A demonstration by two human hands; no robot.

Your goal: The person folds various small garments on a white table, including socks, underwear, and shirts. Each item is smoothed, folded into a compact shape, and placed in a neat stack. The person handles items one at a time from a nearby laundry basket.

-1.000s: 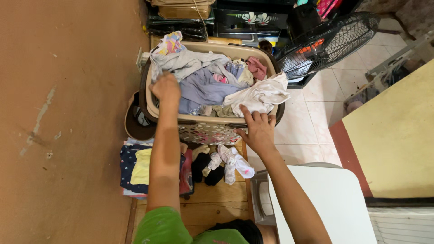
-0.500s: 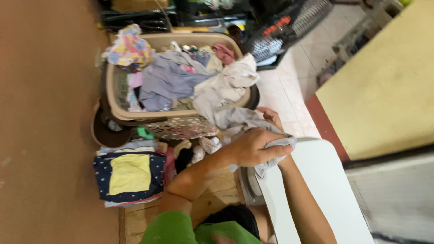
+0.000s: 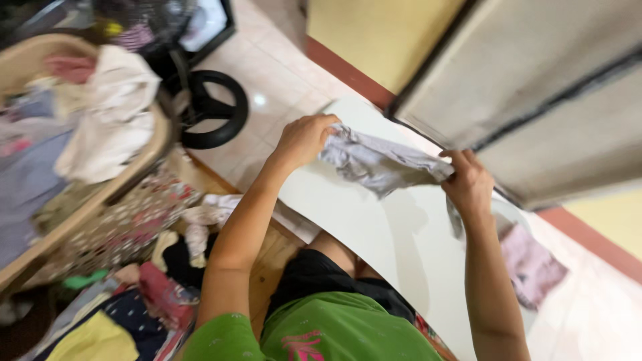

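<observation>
Both of my hands hold a crumpled grey garment (image 3: 382, 164) stretched between them above a white tabletop (image 3: 374, 227). My left hand (image 3: 304, 139) grips its left end and my right hand (image 3: 468, 182) grips its right end. A tan laundry basket (image 3: 100, 194) full of mixed clothes stands at the far left, away from both hands. A cream cloth (image 3: 110, 113) drapes over the basket's rim.
A pink cloth (image 3: 531, 264) lies on the white surface at the right. Folded clothes (image 3: 114, 321) and small socks (image 3: 194, 234) lie on a wooden bench below the basket. A black fan base (image 3: 210, 110) stands on the tiled floor. A yellow wall and grey panels rise behind the table.
The view swung right, from the basket to the white table. The grey garment came out of the basket and now hangs spread between both hands over the table.
</observation>
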